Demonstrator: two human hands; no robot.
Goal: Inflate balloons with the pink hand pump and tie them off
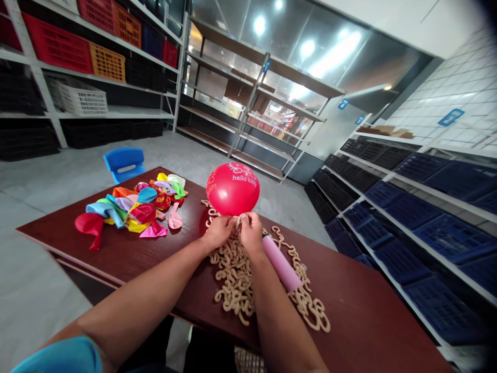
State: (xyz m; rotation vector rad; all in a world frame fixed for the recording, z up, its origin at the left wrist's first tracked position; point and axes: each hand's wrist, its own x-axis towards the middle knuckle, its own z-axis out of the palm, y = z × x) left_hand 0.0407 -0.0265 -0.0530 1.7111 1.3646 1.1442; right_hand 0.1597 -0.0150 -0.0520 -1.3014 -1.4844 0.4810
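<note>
An inflated red balloon [233,189] with "hello kitty" print stands just beyond my hands at the table's far edge. My left hand [219,231] and my right hand [251,230] meet at its neck, fingers pinched together. A bit of pale cord seems to show between the fingertips; the neck itself is mostly hidden. Under and around both hands lies a tangled heap of curly beige cord [235,277]. Beside my right forearm rests a pink cylinder, which looks like a balloon pump [282,264], lying on the cord.
Uninflated balloons [143,211] in many colours are piled at the left of the dark red table [357,295]. Behind it stands a blue chair [124,161]. Shelves with crates [62,45] line the left, and blue crates [399,259] fill the right.
</note>
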